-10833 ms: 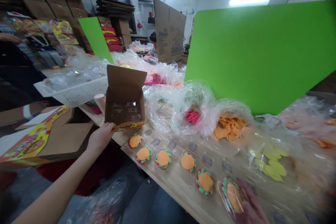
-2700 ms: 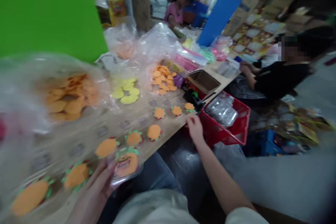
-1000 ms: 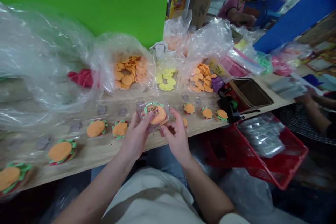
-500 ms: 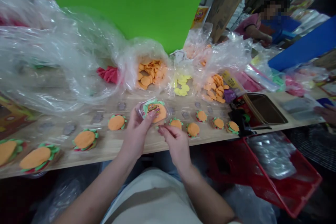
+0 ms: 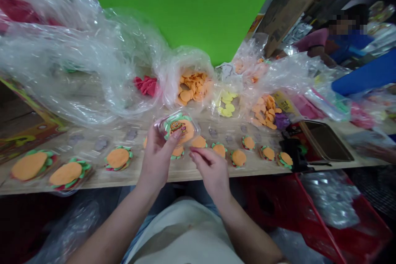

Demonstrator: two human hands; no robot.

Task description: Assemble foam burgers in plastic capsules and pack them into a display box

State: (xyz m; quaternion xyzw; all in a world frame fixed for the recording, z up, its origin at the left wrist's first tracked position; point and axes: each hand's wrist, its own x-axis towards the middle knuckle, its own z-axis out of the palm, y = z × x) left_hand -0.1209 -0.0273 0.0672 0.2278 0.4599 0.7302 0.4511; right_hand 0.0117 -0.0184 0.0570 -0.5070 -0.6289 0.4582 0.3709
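My left hand grips a clear plastic clamshell with a felt burger and a burger sticker inside, held just above the wooden table's front edge. My right hand hovers a little below and right of the clamshell, fingers pinched together, and what they hold, if anything, is too small to see. A row of felt burgers lies along the table in front of me, running on to the right.
Clear bags hold orange felt discs, yellow pieces, red pieces and more orange discs. A green board stands behind. A red basket sits low at right, a brown tray on the table. Another person sits far right.
Half a second ago my hands were in much the same pose; the view has swung left a bit. My right hand has dropped slightly away from the clamshell.
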